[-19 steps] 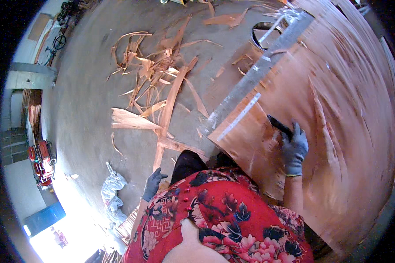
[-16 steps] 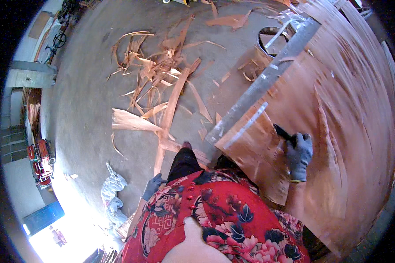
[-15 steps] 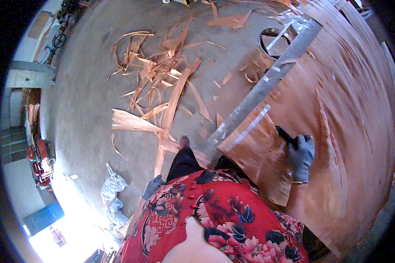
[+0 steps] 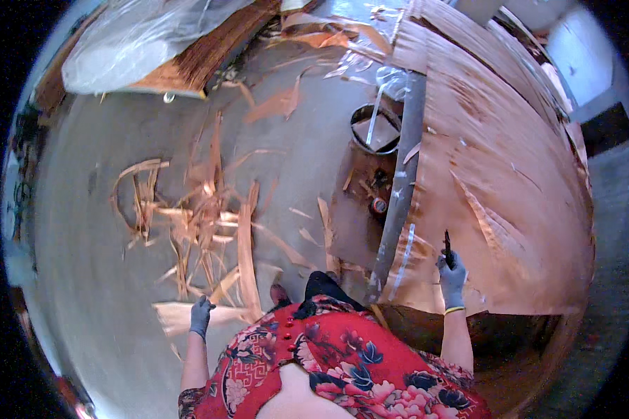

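1. The floor point(image 4: 94, 209), grey, spreads widest in my head view, from 7 round to 12 o'clock.
2. Next is the brown sheet point(image 4: 531, 216), thin and rippled, filling 1 to 4 o'clock on the person's right; a long raised crease runs across it.
3. At 6 o'clock I look down on the red floral shirt point(image 4: 363, 356).
4. Between 10 and 11, clear plastic point(image 4: 136, 52) drapes a wood stack point(image 4: 230, 42).
5. Scraps point(image 4: 247, 237) lie tangled on the floor at 9 o'clock.
6. A grey rail point(image 4: 401, 178) borders the sheet's left edge, around 2 o'clock.
7. The tub point(image 4: 357, 142), round and dark-rimmed, sits at 1 o'clock beside the rail, with a pale stick point(image 4: 374, 117) across it.
8. The right hand point(image 4: 453, 278), grey-gloved, is at 4 o'clock over the sheet, fingers closed round a dark tool.
9. The left hand point(image 4: 200, 318), gloved too, is between 7 and 8 near the scraps; its fingers look bent, but I cannot tell whether they grip anything.
10. A white strip point(image 4: 402, 262) lies along the sheet at 4 o'clock.
11. The dark tool point(image 4: 447, 244) points toward 12; contact with the sheet is unclear.
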Action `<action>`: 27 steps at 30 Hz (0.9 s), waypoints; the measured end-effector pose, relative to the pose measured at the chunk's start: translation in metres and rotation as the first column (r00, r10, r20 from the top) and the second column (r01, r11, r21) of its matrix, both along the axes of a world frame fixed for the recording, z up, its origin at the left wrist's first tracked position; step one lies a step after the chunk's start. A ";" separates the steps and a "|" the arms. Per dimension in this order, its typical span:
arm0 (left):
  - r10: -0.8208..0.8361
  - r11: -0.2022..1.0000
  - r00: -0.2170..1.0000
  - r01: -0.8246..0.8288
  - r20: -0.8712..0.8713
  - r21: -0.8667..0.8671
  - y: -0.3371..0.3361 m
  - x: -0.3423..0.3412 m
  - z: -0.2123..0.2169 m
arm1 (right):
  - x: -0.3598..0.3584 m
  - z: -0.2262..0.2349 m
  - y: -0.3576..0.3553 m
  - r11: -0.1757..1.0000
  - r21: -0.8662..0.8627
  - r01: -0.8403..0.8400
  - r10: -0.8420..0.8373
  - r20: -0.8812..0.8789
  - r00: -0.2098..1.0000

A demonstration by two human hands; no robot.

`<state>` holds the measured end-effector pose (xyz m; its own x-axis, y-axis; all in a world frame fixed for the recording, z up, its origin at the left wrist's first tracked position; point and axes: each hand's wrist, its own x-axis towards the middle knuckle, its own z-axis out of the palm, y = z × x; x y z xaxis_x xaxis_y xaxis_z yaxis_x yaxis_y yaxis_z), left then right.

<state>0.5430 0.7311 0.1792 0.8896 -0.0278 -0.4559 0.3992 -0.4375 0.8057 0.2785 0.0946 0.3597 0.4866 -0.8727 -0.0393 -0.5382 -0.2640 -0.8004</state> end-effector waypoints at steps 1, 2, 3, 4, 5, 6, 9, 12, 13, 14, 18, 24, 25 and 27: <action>-0.259 0.966 0.966 0.259 -0.004 0.003 0.047 0.038 -0.023 | 0.020 -0.004 0.016 0.997 0.075 -0.034 0.017 0.217 0.976; -0.272 0.962 0.961 0.270 -0.044 -0.036 0.035 0.062 -0.028 | 0.036 0.007 0.030 0.980 0.199 0.019 -0.062 0.215 0.975; -0.257 0.966 0.961 0.256 -0.106 -0.026 0.011 0.076 -0.019 | 0.052 0.024 0.042 0.945 0.317 0.075 -0.146 0.204 0.968; -0.243 0.970 0.960 0.244 -0.137 -0.006 -0.016 0.110 0.007 | 0.083 0.030 0.050 0.893 0.435 0.114 -0.227 0.217 0.950; -0.319 0.946 0.941 0.324 -0.112 0.030 -0.020 0.131 0.008 | 0.108 0.024 0.052 0.888 0.451 0.086 -0.249 0.316 0.916; -0.402 0.912 0.899 0.411 -0.176 0.016 -0.063 0.144 0.037 | 0.120 0.019 0.049 0.865 0.491 0.101 -0.296 0.337 0.894; -0.529 0.834 0.840 0.541 -0.124 0.109 -0.003 0.193 -0.022 | 0.194 0.003 0.046 0.807 0.590 0.003 -0.351 0.476 0.806; -0.543 0.798 0.812 0.578 -0.216 0.171 -0.027 0.220 -0.007 | 0.247 0.001 0.030 0.757 0.647 -0.096 -0.430 0.603 0.672; -0.529 0.798 0.812 0.575 -0.245 0.182 -0.029 0.224 -0.005 | 0.260 0.000 0.022 0.735 0.655 -0.176 -0.428 0.649 0.628; -0.522 0.793 0.810 0.577 -0.269 0.197 -0.030 0.234 -0.002 | 0.273 0.000 0.017 0.735 0.666 -0.128 -0.444 0.615 0.652; -0.487 0.780 0.815 0.568 -0.313 0.263 -0.047 0.294 0.001 | 0.330 0.003 -0.021 0.716 0.686 -0.124 -0.498 0.629 0.597; -0.517 0.783 0.818 0.571 -0.253 0.245 -0.131 0.466 -0.008 | 0.396 -0.019 -0.068 0.681 0.702 -0.208 -0.606 0.700 0.379; -0.537 0.784 0.808 0.584 -0.243 0.211 -0.164 0.499 -0.006 | 0.398 -0.020 -0.070 0.678 0.719 -0.153 -0.647 0.683 0.339; -0.538 0.819 0.820 0.564 -0.196 0.111 -0.245 0.565 0.014 | 0.429 -0.013 -0.079 0.678 0.728 -0.101 -0.695 0.680 0.235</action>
<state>1.1076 0.4859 0.1933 0.6679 -0.4092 -0.6217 0.1619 -0.7354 0.6580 0.7070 0.0153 0.3467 0.2410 -0.9204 -0.3079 0.6739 0.3870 -0.6294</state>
